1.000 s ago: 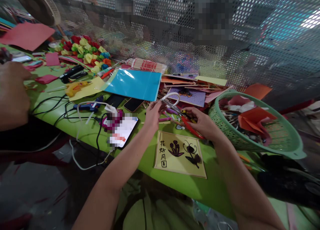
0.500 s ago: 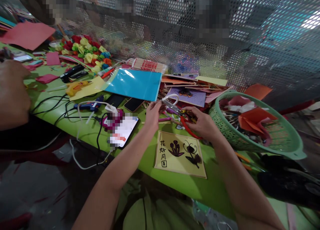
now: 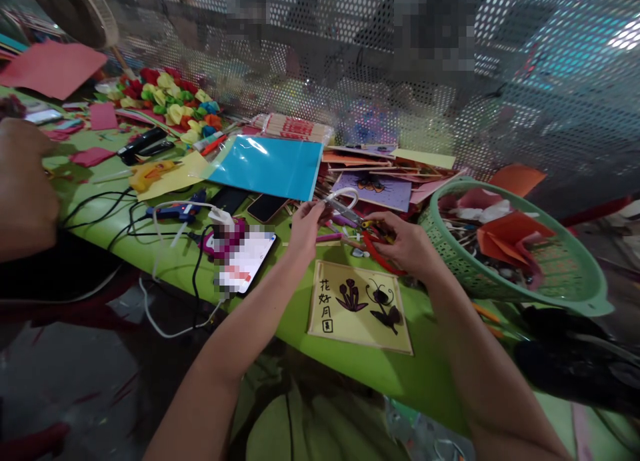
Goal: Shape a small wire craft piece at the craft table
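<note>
My right hand (image 3: 407, 244) is closed around red-handled pliers (image 3: 377, 253), whose grey metal jaws point left toward my other hand. The fingers of my left hand (image 3: 309, 222) pinch together at the jaw tips, at the end of a white looped strip (image 3: 349, 193). What exactly lies between the jaws is too small to make out. Just below both hands, a yellow card (image 3: 360, 324) with dark flower shapes and written characters lies flat on the green table (image 3: 300, 327). A purple stick (image 3: 329, 237) and small bits lie under the hands.
A green basket (image 3: 575, 284) of scraps stands at right. Behind are a blue sheet (image 3: 270, 164) and a purple card (image 3: 373, 189). At left lie a lit phone (image 3: 255, 261), a power strip (image 3: 223, 239) with cables and glue guns (image 3: 183, 211). Another person's arm (image 3: 25, 187) reaches in.
My hands, the pliers and the white strip stay almost where they were. The view has shifted very slightly, showing more of the fan at upper left.
</note>
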Motion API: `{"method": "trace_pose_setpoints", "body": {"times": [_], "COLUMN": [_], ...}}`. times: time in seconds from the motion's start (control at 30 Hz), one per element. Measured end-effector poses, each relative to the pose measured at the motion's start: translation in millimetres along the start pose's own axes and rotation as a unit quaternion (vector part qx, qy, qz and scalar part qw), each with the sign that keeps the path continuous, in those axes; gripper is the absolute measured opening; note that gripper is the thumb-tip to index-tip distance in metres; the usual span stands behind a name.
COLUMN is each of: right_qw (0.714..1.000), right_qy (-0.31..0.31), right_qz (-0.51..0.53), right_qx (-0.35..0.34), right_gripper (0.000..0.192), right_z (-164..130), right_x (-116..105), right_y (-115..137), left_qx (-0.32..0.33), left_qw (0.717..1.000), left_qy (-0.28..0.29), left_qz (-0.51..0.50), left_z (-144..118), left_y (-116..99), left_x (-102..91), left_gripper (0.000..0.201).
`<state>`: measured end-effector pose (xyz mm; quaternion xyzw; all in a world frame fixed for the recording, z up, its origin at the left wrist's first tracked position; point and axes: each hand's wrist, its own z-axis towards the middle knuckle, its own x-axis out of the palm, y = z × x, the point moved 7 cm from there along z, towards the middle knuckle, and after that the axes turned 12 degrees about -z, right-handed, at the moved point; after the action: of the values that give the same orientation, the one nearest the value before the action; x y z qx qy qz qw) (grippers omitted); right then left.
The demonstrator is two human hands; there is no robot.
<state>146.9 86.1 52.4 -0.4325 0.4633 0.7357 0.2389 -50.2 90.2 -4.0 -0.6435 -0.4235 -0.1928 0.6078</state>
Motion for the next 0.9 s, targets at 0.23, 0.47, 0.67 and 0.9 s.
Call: {"method": "trace_pose_setpoints", "body": {"times": [0.23,0.47,0.67,0.9], "right_qw": [0.998,0.984,0.983,0.96], "right_qy": [0.019,0.141,0.183,0.171], "right_qz": [0.053,0.106,0.02,-0.215], "right_qx": [0.028,0.018,0.02,0.048], "right_gripper": [0.045,0.056,0.054,0.047], "right_z": [6.2,3.0,-0.6,-3.4], "right_x": [6.6,2.9,-15.7,-22.2], "right_y": [-15.2,-18.6,-33.8,-46.5], "left_qx": [0.002,0.011,0.003,0.047], "left_qw": [1.0,0.997,0.993,0.991], "left_qy": [0.005,-0.015,-0.004,0.038], "left_qz": [0.028,0.08,0.121,0.115], "left_z": [3.7,7.4,11.2,5.5], "left_y": [1.1,3.5,5.7,-5.5], "left_x": [-0.2,-5.2,-8.0,1.5], "left_gripper": [0.014,0.017,0.014,0.014]}}
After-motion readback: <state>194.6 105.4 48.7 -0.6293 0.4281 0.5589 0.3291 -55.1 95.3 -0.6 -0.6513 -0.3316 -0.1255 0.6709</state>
